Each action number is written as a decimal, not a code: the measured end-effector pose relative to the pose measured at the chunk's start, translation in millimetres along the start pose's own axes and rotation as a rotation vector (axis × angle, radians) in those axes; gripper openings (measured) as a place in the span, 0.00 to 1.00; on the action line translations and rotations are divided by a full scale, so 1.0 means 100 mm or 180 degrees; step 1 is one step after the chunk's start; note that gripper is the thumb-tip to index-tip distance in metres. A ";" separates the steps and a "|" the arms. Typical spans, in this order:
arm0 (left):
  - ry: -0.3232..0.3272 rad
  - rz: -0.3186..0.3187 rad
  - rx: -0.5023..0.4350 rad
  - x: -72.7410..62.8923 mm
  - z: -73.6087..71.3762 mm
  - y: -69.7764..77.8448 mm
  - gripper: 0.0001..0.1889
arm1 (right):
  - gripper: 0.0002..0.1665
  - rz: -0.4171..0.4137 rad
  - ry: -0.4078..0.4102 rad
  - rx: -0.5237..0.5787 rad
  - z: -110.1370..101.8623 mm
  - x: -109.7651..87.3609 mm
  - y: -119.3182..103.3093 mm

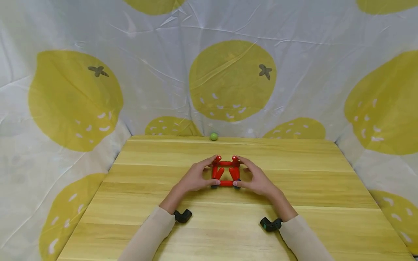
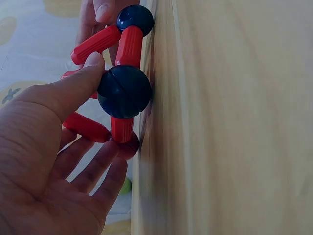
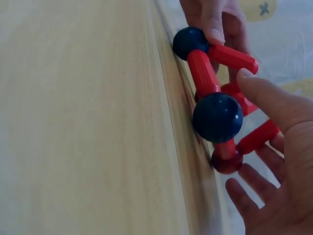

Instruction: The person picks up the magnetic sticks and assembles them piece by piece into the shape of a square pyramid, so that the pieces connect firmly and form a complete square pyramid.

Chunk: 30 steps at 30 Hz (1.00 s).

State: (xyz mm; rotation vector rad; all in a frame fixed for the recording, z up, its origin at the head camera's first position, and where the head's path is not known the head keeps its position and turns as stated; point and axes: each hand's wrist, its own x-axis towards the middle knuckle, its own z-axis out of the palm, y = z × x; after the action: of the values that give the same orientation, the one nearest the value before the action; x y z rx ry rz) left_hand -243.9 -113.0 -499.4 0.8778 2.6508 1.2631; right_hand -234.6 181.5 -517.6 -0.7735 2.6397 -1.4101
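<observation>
A small square frame of red magnetic rods (image 1: 226,183) lies on the table, joined at its corners by balls. Dark blue balls (image 2: 124,91) form the two near corners; a red ball (image 3: 227,160) shows at a far corner. Shorter-looking red rods rise from the corners, leaning at angles. My left hand (image 1: 196,176) grips the left side, thumb at the near corner and fingers around the far one. On the opposite side my right hand (image 1: 259,179) holds the frame likewise between thumb and fingers. The fingers partly hide the far corners in the head view.
A green ball (image 1: 213,136) sits at the back edge of the wooden table (image 1: 225,232). Behind hangs a cloth (image 1: 156,79) printed with lemons. Black wrist devices (image 1: 183,216) stick out by both beige sleeves (image 1: 150,232).
</observation>
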 end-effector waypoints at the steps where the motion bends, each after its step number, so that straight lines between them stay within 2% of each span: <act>1: -0.0001 0.0038 0.0014 0.00 0.01 0.00 0.50 | 0.55 -0.0019 -0.0004 -0.0038 0.00 0.00 0.00; 5: 0.0000 0.0099 0.0104 0.00 0.02 0.02 0.47 | 0.53 -0.0072 -0.0026 -0.0106 0.01 -0.01 -0.02; 11: 0.0050 0.0065 0.0185 0.01 0.05 0.06 0.45 | 0.51 -0.0075 -0.0005 -0.0179 0.04 -0.02 -0.02; 16: 0.0097 0.0022 0.0214 0.01 0.08 0.12 0.44 | 0.50 0.0007 0.0008 -0.0206 0.07 -0.02 -0.01; 21: 0.0182 -0.0110 0.0232 0.03 0.10 0.15 0.44 | 0.49 0.0015 -0.0014 -0.0169 0.07 -0.01 0.00; 25: 0.0198 -0.0162 0.0189 0.04 0.11 0.14 0.44 | 0.46 -0.0053 -0.0010 0.0063 0.05 0.00 0.03; 30: 0.0145 -0.0160 -0.0026 0.02 0.09 0.09 0.39 | 0.39 -0.0084 -0.0028 0.0448 0.01 0.00 0.04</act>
State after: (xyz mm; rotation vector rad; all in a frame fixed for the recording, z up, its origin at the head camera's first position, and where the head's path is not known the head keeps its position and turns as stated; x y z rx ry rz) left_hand -238.4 -101.0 -498.3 0.7854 2.6822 1.2966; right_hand -236.1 182.8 -521.0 -0.7996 2.4993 -1.5749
